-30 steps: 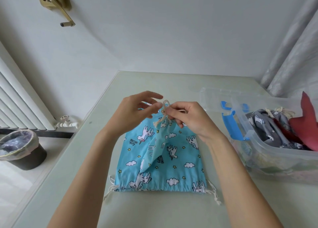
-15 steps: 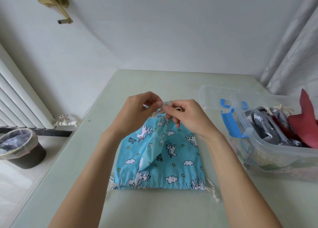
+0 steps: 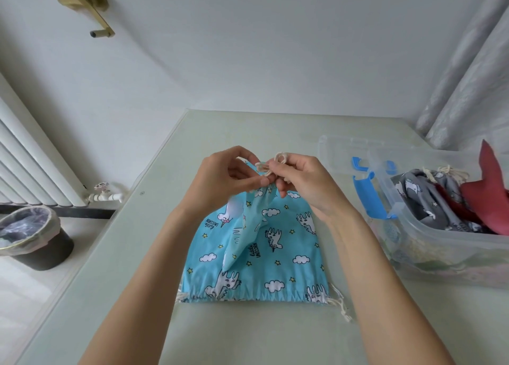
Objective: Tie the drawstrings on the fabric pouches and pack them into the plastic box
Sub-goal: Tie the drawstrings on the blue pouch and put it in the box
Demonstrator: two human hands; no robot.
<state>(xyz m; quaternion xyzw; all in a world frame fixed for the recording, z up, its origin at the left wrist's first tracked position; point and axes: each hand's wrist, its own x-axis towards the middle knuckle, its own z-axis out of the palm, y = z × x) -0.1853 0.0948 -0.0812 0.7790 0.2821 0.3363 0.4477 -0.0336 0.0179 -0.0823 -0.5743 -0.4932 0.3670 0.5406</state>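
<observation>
Nearest on the pale green bench (image 3: 132, 296) lies a blue unicorn-print pouch (image 3: 289, 249), flat, its gathered hem toward the near edge with cream cord ends (image 3: 343, 307) trailing off its right corner. A second blue pouch (image 3: 248, 232), narrower and bunched, rises from the middle of the flat one up to the hands. Above it, the left hand (image 3: 220, 183) has its thumb and fingers curled in, pinching one end of the cream drawstring (image 3: 271, 163). The right hand (image 3: 305, 183) touches it fingertip to fingertip and pinches the other part of the cord, where a small loop stands up above the fingers. To the right sits the clear plastic box (image 3: 440, 243), open, holding a grey printed pouch (image 3: 424, 196) with a tied cord and a dark red pouch (image 3: 487, 188) sticking up beside it. Its clear lid (image 3: 347, 155) with blue clips (image 3: 366, 196) lies just left and farther back. Off the bench on the left, a lined black bin (image 3: 33, 238) stands on the floor by a white radiator (image 3: 30, 158).
</observation>
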